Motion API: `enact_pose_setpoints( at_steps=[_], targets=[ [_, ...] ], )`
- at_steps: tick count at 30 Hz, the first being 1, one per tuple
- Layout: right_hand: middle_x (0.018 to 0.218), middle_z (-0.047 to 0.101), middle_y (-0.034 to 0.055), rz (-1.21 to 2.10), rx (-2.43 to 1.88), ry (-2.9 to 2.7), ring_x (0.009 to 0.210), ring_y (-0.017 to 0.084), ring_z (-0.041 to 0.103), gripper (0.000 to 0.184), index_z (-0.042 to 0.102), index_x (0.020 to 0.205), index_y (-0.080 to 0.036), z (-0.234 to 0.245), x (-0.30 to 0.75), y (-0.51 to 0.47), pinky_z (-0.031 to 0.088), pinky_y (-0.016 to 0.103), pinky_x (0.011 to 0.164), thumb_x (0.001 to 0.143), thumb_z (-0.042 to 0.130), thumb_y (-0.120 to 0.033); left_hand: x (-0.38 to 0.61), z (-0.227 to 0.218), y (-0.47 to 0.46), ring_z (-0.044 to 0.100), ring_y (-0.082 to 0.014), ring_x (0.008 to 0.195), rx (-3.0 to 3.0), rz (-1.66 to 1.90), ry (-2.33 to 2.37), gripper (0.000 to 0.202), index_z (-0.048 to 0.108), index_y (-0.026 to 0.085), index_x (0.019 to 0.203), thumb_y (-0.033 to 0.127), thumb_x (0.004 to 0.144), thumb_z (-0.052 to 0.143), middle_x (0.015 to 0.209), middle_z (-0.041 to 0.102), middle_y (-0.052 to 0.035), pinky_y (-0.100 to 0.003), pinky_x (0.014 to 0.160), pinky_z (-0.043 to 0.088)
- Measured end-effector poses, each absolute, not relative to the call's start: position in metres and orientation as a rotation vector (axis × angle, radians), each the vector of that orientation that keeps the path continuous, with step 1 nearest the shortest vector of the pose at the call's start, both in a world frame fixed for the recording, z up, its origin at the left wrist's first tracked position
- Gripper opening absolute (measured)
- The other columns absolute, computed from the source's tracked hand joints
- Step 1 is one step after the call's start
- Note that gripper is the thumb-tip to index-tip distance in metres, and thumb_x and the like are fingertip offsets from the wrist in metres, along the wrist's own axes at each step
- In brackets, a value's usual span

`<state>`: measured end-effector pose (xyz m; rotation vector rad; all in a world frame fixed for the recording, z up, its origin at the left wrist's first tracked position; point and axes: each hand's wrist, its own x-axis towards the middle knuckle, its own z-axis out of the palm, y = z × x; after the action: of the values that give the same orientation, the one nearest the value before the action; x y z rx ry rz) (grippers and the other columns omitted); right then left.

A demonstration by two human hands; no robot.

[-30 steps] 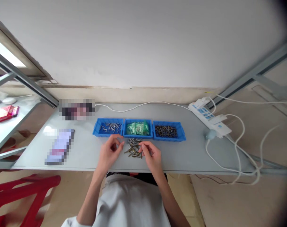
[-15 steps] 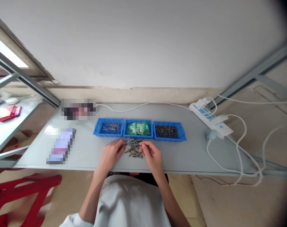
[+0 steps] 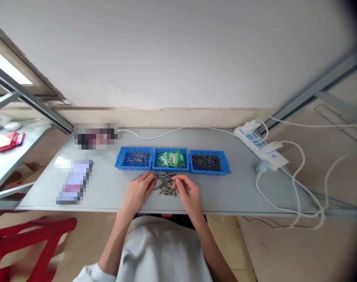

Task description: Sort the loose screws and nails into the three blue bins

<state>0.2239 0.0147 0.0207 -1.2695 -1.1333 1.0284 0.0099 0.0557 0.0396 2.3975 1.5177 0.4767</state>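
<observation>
three blue trays [image 3: 171,169] behind screw pile [image 3: 165,183]; both hands' fingers curled, grip seemingly unclear.

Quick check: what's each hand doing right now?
Left hand: fingers on the loose pile of small metal screws; grip cannot be told.
Right hand: fingertips pinched at the pile's right edge; a held screw cannot be told.

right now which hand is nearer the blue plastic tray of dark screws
Right. The right hand lies just below-left of the blue plastic tray of dark screws; the left hand sits farther left.
</observation>
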Motion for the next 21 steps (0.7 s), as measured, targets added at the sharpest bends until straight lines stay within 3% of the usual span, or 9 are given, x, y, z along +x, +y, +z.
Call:
enact_pose_setpoints(
  at_steps=[7, 12, 15, 21],
  targets=[
    [0.076, 0.071, 0.0032, 1.015, -1.279, -1.134, 0.066, 0.016, 0.062, 0.028, 0.076, 0.102, -0.021, 0.024, 0.224, 0.014, 0.049, 0.026, 0.060, 0.104, 0.059, -0.043, 0.010, 0.045, 0.058, 0.067, -0.0165, 0.074, 2.222, 0.573, 1.433, 0.015, 0.062, 0.025, 0.107, 0.031, 0.107, 0.048, 0.097, 0.072, -0.0014, -0.026, 0.066, 0.042],
    [0.088, 0.074, 0.0043, 0.976, -1.191, -1.336, 0.074, 0.017, 0.065, 0.021, 0.078, 0.111, -0.023, 0.037, 0.224, 0.013, 0.051, 0.027, 0.067, 0.104, 0.061, -0.034, 0.028, 0.043, 0.043, 0.051, -0.0125, 0.055, 1.772, 0.876, 1.370, 0.014, 0.064, 0.021, 0.099, 0.034, 0.099, 0.059, 0.064, 0.058, 0.0047, -0.022, 0.057, 0.039],
    [0.098, 0.073, 0.0059, 0.906, -1.092, -1.448, 0.080, 0.017, 0.065, 0.024, 0.080, 0.118, -0.026, 0.044, 0.224, 0.013, 0.051, 0.028, 0.068, 0.104, 0.060, -0.027, 0.042, 0.040, 0.036, 0.047, -0.0108, 0.053, 1.639, 0.937, 1.294, 0.013, 0.066, 0.019, 0.095, 0.032, 0.095, 0.064, 0.057, 0.051, 0.0069, -0.021, 0.056, 0.037],
    [0.104, 0.073, 0.0071, 0.922, -1.036, -1.508, 0.083, 0.018, 0.065, 0.028, 0.081, 0.121, -0.029, 0.048, 0.224, 0.011, 0.052, 0.029, 0.069, 0.106, 0.056, -0.027, 0.043, 0.041, 0.037, 0.051, -0.0106, 0.053, 1.606, 0.953, 1.298, 0.019, 0.073, 0.018, 0.105, 0.027, 0.091, 0.064, 0.057, 0.055, 0.0058, -0.021, 0.058, 0.040]
  ],
)
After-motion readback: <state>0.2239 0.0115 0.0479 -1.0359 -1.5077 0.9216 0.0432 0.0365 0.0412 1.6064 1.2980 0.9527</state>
